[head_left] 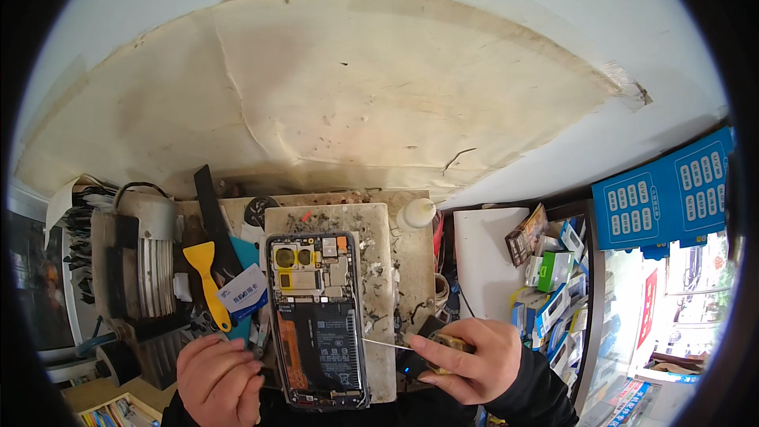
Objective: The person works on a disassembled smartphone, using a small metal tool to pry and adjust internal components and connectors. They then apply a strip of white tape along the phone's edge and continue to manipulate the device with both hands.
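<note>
A smartphone (318,320) with its back cover off lies on a worn, pale slab (379,269). Its black battery (330,341), an orange flex cable (290,340) and the camera module (288,257) are exposed. My right hand (478,360) grips a dark and yellowish tool (456,342) whose body is mostly covered by the fingers. A thin pale needle-like tip (386,343) reaches from it to the phone's right edge beside the battery. Left of the phone's lower end, my left hand (220,379) is closed, fingertips pressed together; anything inside them is hidden.
Yellow plastic scraper (204,265), blue-and-white card (243,291) and black strip (209,205) lie left of the phone. A white bottle (417,213) stands behind the slab. A grey metal machine (142,261) is farther left. Small boxes (556,270) are stacked at right.
</note>
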Demonstrator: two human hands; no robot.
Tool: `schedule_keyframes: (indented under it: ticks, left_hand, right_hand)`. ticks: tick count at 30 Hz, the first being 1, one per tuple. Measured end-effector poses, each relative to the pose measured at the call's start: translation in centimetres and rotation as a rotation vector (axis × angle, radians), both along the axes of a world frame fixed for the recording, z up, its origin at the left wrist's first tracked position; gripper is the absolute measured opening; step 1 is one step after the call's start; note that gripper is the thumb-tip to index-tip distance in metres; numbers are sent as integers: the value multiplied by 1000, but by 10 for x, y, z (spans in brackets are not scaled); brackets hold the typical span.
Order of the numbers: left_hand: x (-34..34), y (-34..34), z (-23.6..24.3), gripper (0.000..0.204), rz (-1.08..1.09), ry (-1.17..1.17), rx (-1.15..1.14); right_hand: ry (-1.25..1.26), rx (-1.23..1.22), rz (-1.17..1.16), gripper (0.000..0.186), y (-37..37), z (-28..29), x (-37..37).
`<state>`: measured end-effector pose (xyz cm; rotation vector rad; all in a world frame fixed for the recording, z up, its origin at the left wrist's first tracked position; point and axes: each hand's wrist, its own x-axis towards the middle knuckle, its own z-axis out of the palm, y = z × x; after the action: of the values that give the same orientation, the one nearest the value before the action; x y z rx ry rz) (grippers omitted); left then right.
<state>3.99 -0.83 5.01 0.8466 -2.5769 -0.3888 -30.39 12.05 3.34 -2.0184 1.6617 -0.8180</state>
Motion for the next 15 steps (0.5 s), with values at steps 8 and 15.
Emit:
schedule_keyframes:
  ticks: [8, 15]
  left_hand:
    - [-15, -4, 1, 48, -189, 140, -114]
    - [-35, -3, 4, 88, -444, -116, -78]
  right_hand:
    - [-706, 339, -58, 67, 36, 27, 30]
    - [-831, 498, -81, 61, 68, 51, 73]
